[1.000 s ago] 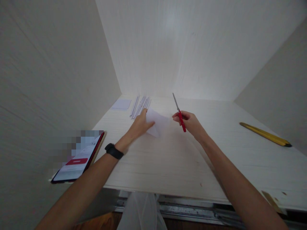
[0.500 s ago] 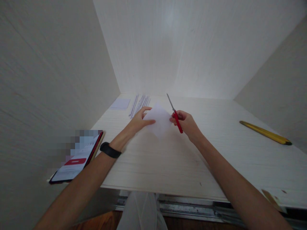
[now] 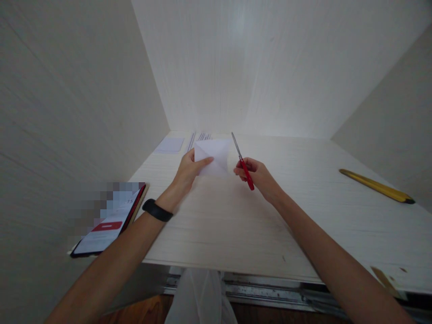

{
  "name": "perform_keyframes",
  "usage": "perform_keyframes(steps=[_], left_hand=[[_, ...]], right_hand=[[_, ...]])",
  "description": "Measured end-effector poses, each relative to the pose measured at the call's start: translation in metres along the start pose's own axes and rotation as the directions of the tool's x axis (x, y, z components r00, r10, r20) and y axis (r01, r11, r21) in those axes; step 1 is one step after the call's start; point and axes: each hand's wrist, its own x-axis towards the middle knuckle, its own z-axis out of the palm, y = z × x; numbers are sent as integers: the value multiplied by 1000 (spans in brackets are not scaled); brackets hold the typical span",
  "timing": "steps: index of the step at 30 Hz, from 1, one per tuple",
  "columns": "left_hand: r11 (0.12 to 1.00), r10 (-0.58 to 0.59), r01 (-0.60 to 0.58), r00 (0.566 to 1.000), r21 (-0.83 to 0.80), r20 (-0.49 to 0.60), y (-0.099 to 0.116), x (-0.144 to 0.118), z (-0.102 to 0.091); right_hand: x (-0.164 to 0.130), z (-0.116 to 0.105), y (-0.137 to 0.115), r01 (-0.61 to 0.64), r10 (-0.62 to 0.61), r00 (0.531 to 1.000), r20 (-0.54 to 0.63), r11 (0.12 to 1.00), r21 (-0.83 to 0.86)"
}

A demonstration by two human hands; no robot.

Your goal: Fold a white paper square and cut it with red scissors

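My left hand (image 3: 187,170) pinches a white sheet of paper (image 3: 216,155) by its left edge and holds it raised above the pale wooden table (image 3: 236,225). Just to the right of the sheet, my right hand (image 3: 257,174) grips red-handled scissors (image 3: 241,162), the closed blades pointing up and away. A black band sits on my left wrist.
Thin paper strips (image 3: 199,136) and a small white sheet (image 3: 170,145) lie at the back left. A phone (image 3: 110,220) with a lit screen rests at the table's left edge. A yellow ruler (image 3: 376,186) lies at the right. Pale walls enclose the table on three sides.
My left hand has lifted the paper off the table and turned it more upright. The right hand with the scissors has drifted slightly left, toward the sheet.
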Motion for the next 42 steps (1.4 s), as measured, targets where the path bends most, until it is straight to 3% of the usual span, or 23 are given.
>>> perform_keyframes(steps=[4,8,11,18,21,23,25,32,39,42], left_hand=[[982,188,-182,963,49,-194,2,8,-8],[958,288,-282,924,59,-251,3,13,-12],[963,267,-268,930,28,-252,3,13,-12],[978,195,-207,951,-24,-241,5,10,-9],[978,192,-204,952,-29,-237,6,9,-9],[978,197,-209,950,-25,-241,6,9,-9],[976,205,-216,948,-19,-242,5,9,-9],[978,203,-208,951,4,-233,5,9,-10],[979,199,-203,951,9,-238,5,9,-8],[979,201,-205,952,9,-230,5,9,-9]], right_hand=[[2,-7,0,-22,22,1000,2,1000,-6],[2,-14,0,-56,50,996,70,994,92],[2,-18,-1,-70,58,993,98,990,125],[3,-21,0,-69,69,998,10,995,66],[1,-26,3,-77,66,989,130,994,82],[-2,-29,6,-60,39,959,280,996,65],[-4,-29,7,-20,6,940,341,999,39],[-5,-15,-3,-33,34,973,229,999,-9],[-5,-20,2,-34,-14,946,323,989,143],[-4,-22,4,-13,-28,935,355,994,113]])
